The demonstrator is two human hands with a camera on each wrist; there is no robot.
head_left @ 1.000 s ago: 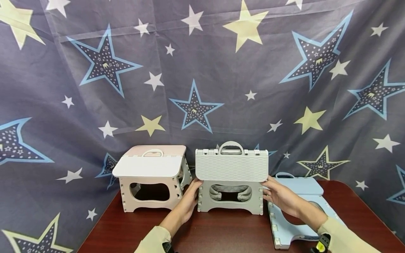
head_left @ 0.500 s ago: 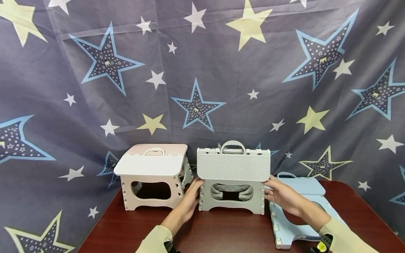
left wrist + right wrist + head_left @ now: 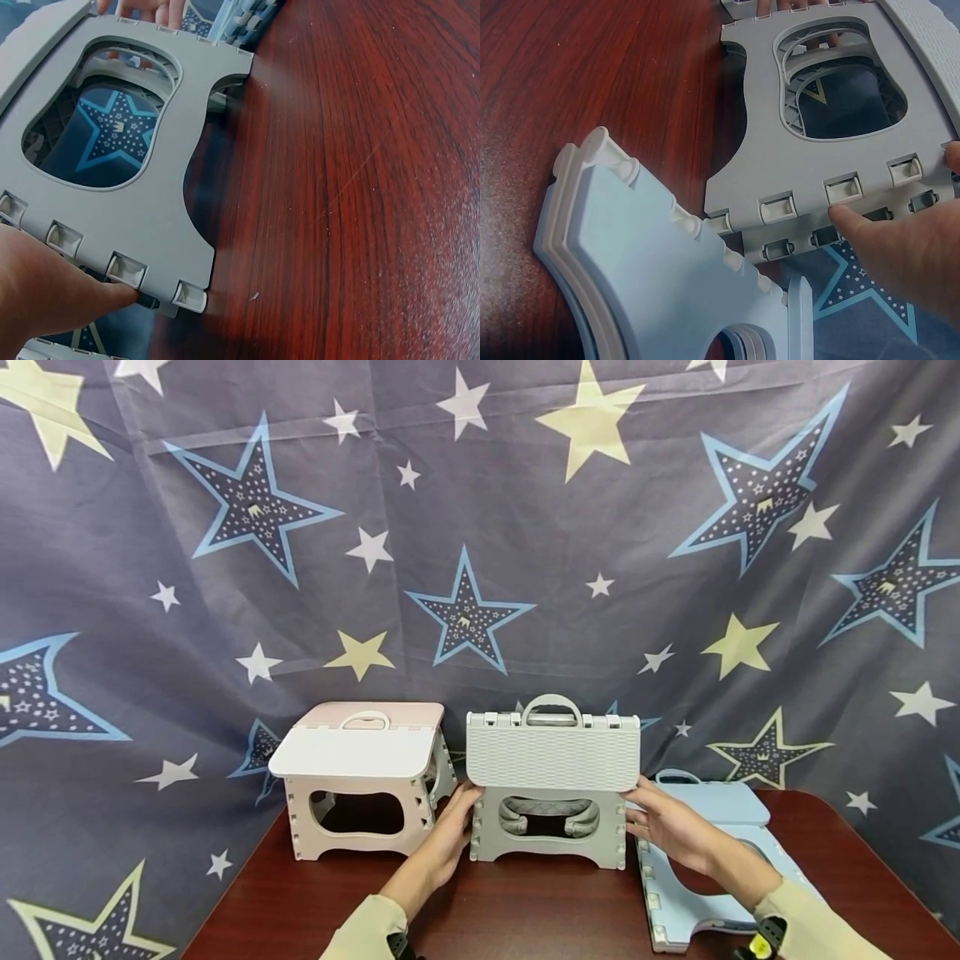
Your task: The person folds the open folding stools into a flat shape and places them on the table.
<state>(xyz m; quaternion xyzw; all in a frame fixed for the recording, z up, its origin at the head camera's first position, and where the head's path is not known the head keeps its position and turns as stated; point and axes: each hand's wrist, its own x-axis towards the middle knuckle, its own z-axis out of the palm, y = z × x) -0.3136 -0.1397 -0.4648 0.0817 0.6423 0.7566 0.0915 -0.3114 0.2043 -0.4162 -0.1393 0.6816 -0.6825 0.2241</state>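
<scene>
A grey folding stool (image 3: 553, 758) stands on its legs in the middle of the head view, its woven-textured front seat flap sloping toward me and its carry handle upright behind. My left hand (image 3: 452, 827) grips its left side just below the flap. On the opposite side, my right hand (image 3: 667, 827) holds the right edge at about the same height. Each wrist view shows a thumb, the left thumb (image 3: 97, 296) and the right thumb (image 3: 855, 225), pressed along the hinged leg edge. The remaining fingers are partly hidden behind the leg panels.
To the left stands a pink and white folding stool (image 3: 348, 756), unfolded. A light blue folding stool (image 3: 671, 902) lies folded at the right, under my right forearm. All rest on a dark red wooden table (image 3: 510, 918), with a star-patterned cloth (image 3: 525, 510) hanging behind.
The head view has shifted slightly. Both hands keep the same grip, and the grey stool stays as it was.
</scene>
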